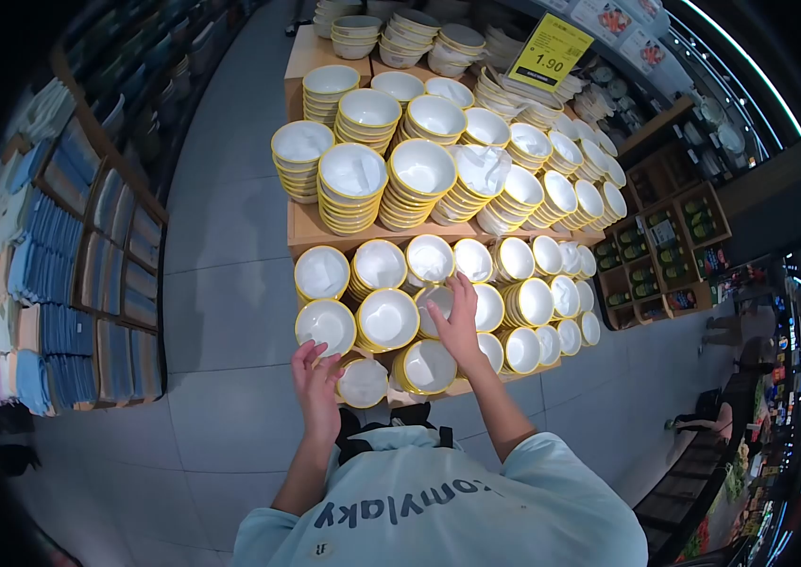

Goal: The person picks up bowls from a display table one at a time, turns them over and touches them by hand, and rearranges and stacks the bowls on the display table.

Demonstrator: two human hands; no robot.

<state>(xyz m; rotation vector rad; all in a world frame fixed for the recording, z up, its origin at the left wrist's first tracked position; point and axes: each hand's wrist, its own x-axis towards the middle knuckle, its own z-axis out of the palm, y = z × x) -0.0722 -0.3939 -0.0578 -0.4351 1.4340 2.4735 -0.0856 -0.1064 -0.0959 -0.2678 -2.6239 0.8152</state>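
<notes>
By yellow-rimmed bowls (387,318), both hands (457,326), open floor (230,317) alongside.

stacked bowls (387,319) fill the middle of the frame on a stepped stand (302,227), a price sign (550,52) above them at upper right, folded towels (49,236) on shelves (85,293) at left, crates (662,248) at right.

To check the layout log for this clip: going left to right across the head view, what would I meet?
Folded cloths, left hand, right hand, yellow price sign, wooden rack.
</notes>
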